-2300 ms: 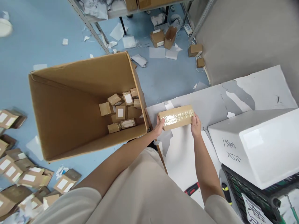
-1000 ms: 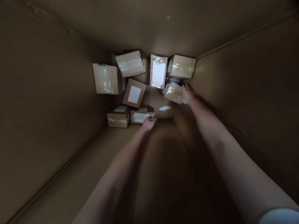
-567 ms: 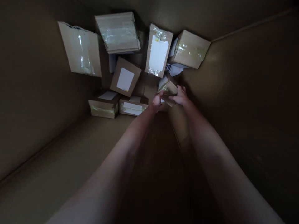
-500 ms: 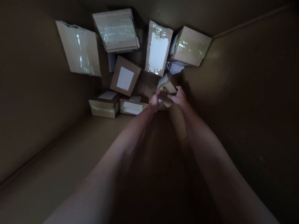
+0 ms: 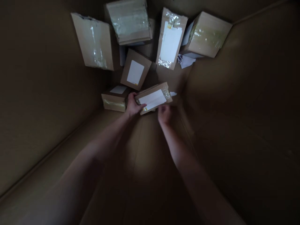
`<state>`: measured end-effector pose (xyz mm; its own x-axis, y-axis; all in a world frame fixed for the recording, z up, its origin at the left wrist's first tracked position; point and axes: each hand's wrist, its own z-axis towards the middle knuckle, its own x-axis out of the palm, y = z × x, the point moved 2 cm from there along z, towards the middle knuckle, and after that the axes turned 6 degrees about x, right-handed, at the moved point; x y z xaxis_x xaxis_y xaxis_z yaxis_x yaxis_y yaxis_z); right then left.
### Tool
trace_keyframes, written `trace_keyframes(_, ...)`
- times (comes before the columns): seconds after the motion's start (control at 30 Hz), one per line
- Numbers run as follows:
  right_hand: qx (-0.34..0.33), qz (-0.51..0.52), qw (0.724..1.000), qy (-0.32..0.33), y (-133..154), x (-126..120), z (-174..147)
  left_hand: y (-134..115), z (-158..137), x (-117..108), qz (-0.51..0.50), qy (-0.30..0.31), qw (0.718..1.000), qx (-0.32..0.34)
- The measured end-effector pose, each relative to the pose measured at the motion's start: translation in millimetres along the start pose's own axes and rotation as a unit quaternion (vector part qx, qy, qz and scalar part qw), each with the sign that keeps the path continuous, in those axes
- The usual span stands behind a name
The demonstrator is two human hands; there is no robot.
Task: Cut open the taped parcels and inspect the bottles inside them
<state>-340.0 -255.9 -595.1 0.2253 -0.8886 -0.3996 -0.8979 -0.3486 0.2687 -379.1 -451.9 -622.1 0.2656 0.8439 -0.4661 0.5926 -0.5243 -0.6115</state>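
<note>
My left hand pinches the labelled parcel at its left end, thumb over the top edge by the white label, fingers hidden beneath; the parcel sits lifted off the floor of the big carton, near the middle of that floor and just in front of the carton's near wall; its long axis runs from lower left to upper right, label face turned up to me. My right hand hovers just below the parcel's right half, blurred and in shadow; I cannot tell whether its fingers are curled or spread, nor whether they touch the cardboard; so the parcel lies up and a little left of that hand, and the left hand is the one that has it.

Just beside my left hand, to its left, a low box lies against the near wall; beyond it a tilted box with a square label; along the far wall a flat taped box, a second taped box cut off by the top edge, a long box with a big label, and a box in the far right corner with white paper under it. The light is dim; no print on any label is readable; my forearms hide much of the near floor.
</note>
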Motion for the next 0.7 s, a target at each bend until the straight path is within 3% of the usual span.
trace_keyframes(0.03,-0.006,-0.007,0.996,-0.085,4,-22,15,5,-1,2,-0.007,-0.006,1.000,0.004)
trace_keyframes(0.07,-0.028,-0.015,0.995,-0.096,10,-38,28,7,-3,5,-0.018,-0.015,1.000,-0.001)
trace_keyframes(0.17,-0.062,-0.030,0.995,0.070,28,-61,43,3,-17,15,-0.091,-0.042,0.991,-0.090)
trace_keyframes(0.2,-0.062,-0.033,0.993,0.096,35,-64,38,-3,-24,16,-0.126,-0.049,0.982,-0.135)
trace_keyframes(0.27,-0.063,-0.038,0.995,0.072,49,-72,15,-21,-44,12,-0.200,-0.052,0.958,-0.198)
trace_keyframes(0.3,-0.069,-0.038,0.996,0.048,58,-78,-2,-36,-54,4,-0.231,-0.057,0.952,-0.194)
trace_keyframes(0.4,-0.116,-0.009,0.993,0.007,90,-111,-66,-94,-89,-37,-0.284,-0.058,0.947,-0.140)
trace_keyframes(0.53,-0.195,0.074,0.978,-0.016,135,-179,-171,-197,-144,-118,-0.316,-0.010,0.949,-0.015)
trace_keyframes(0.7,-0.289,0.159,0.941,-0.070,162,-258,-333,-316,-240,-226,-0.177,0.007,0.967,0.184)
